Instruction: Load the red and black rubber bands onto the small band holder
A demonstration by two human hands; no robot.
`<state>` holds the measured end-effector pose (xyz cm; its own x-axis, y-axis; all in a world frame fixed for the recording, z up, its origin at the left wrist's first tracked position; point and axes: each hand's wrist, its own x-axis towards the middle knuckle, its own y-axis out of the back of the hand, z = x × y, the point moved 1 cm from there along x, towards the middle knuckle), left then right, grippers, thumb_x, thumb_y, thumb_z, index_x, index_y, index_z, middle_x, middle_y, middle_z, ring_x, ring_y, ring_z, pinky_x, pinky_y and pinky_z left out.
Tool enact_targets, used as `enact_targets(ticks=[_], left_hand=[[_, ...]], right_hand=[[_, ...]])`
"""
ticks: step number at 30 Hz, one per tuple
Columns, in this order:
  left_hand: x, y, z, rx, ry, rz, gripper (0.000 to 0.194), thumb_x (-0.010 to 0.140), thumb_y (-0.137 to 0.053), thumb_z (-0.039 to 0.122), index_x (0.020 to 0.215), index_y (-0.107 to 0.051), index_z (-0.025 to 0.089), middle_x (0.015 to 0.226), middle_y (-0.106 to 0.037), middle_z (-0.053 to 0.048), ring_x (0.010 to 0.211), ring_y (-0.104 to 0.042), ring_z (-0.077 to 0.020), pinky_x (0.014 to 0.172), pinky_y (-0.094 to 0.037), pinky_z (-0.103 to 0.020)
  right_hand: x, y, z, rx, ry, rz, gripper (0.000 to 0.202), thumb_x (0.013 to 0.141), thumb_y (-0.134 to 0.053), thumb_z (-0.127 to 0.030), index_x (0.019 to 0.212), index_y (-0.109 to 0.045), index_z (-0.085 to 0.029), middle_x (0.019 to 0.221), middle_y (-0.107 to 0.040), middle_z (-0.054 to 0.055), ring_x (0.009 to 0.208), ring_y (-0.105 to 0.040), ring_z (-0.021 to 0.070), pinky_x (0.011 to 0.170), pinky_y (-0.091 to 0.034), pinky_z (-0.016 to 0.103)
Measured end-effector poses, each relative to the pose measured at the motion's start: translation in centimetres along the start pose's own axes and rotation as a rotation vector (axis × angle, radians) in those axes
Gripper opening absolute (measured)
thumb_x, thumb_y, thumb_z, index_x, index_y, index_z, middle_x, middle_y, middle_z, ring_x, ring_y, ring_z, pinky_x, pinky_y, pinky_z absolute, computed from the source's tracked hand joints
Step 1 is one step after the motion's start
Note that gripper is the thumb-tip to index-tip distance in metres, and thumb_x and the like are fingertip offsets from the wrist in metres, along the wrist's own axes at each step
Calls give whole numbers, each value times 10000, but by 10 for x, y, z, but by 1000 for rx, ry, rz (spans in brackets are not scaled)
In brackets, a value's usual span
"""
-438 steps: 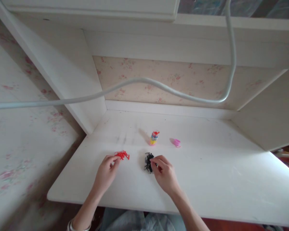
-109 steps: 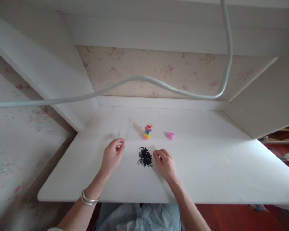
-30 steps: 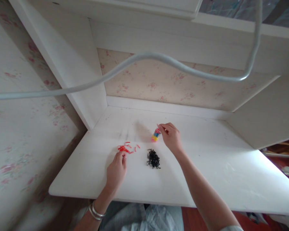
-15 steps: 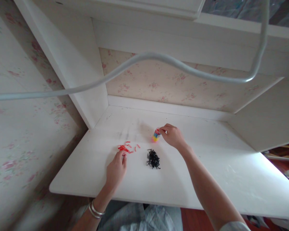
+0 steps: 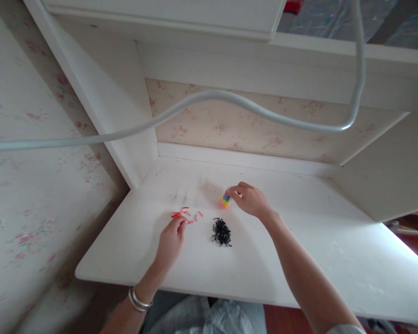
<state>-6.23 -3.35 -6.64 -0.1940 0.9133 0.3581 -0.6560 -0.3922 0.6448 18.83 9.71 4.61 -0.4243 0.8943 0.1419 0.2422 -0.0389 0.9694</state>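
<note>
My left hand (image 5: 172,236) is closed in a pinch at the near side of a small pile of red rubber bands (image 5: 176,215). Its fingertips hide part of the pile, and what lies between them does not show. My right hand (image 5: 249,198) pinches the upper end of a small multicoloured item (image 5: 226,199), blue, yellow and pink. The fingers cover its top, and its lower end is at the tabletop. Between the two hands, nearer to me, lies a heap of black rubber bands (image 5: 222,232) that neither hand touches.
The white desk (image 5: 257,260) has a side panel (image 5: 114,116) at the left and an overhead cabinet (image 5: 167,16) above. A pale bent tube (image 5: 209,95) crosses the view in front of the flowered back wall. A few red bands lie loose beside the pile.
My left hand has shifted slightly right and covers more of the red pile. My right fingers have moved a little left over the multicoloured item's top. The view has tilted up slightly.
</note>
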Motion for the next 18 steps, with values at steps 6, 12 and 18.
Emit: enact_targets(ticks=[6,12,18], left_hand=[[46,6,50,-105,-45,-48,248,932,-443,378,957,-625,212,834,-707,-10,654,-648,-124,647,-488,-231],[91,-8,95,-102,-185,-72,241,924,-460,349,1002,-654,230,865,-711,-19,685,-659,-133,674,-512,-251],[116,-36,118,-98,-334,-75,183,918,-479,241,932,-655,191,923,-682,-32,867,-631,-139,827,-485,-261]], right_hand=[[-6,-1,7,131,-4,133,332,931,-413,-435,997,-705,-294,921,-646,11,694,-560,118,652,-376,231],[-27,-9,15,406,-52,340,373,941,-399,-419,930,-709,-212,828,-639,35,684,-547,131,665,-395,246],[-87,-63,34,668,-272,348,414,912,-423,-505,887,-690,-189,808,-634,46,722,-556,165,655,-409,259]])
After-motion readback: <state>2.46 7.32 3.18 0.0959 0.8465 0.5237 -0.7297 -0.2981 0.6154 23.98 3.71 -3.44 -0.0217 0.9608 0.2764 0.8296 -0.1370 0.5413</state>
